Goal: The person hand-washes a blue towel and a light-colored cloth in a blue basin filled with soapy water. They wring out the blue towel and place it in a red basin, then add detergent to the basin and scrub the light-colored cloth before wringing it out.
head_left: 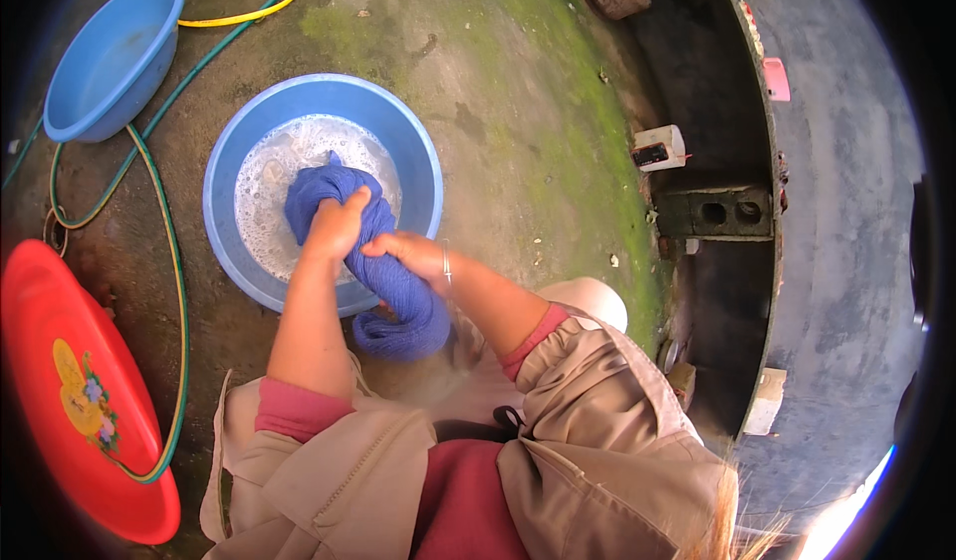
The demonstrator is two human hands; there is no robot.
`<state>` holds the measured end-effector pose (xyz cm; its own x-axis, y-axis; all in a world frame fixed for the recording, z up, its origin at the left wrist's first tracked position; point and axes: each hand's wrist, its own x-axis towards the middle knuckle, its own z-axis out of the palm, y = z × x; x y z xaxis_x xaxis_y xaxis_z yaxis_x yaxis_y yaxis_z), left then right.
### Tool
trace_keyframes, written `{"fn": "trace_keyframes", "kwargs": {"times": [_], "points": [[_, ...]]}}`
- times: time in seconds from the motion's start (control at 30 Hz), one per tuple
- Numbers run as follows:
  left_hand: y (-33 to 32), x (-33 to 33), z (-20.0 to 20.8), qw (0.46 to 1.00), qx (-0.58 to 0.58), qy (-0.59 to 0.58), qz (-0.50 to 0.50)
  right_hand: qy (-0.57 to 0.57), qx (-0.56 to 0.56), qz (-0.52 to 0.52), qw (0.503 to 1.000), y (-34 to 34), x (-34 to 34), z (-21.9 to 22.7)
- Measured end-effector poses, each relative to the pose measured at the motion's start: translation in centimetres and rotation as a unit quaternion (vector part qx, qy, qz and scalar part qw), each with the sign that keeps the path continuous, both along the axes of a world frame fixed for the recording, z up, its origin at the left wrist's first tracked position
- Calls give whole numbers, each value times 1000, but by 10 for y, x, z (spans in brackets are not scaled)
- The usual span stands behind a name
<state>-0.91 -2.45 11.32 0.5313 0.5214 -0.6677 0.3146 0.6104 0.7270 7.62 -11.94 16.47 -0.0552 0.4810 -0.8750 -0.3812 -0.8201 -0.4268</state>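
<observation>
A bunched, twisted blue cloth stretches from the suds across the near right rim of a blue basin. Its lower end curls outside the basin. White soapy water covers the basin's bottom. My left hand is closed around the cloth over the water. Just to the right and a little nearer, my right hand, with a thin bangle at the wrist, grips the same cloth by the rim. The cloth hides some of the fingers of both hands.
At the far left stands a second blue basin. A green hose loops past a red basin with a flower print at the left. Hollow concrete blocks support a dark slab on the right. The concrete floor has green moss.
</observation>
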Motion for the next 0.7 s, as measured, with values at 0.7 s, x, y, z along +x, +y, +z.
{"fn": "trace_keyframes", "kwargs": {"times": [0.7], "points": [[-41,41,16,861,-219,-439,132,570,148,-161,792,-44,39,-16]]}}
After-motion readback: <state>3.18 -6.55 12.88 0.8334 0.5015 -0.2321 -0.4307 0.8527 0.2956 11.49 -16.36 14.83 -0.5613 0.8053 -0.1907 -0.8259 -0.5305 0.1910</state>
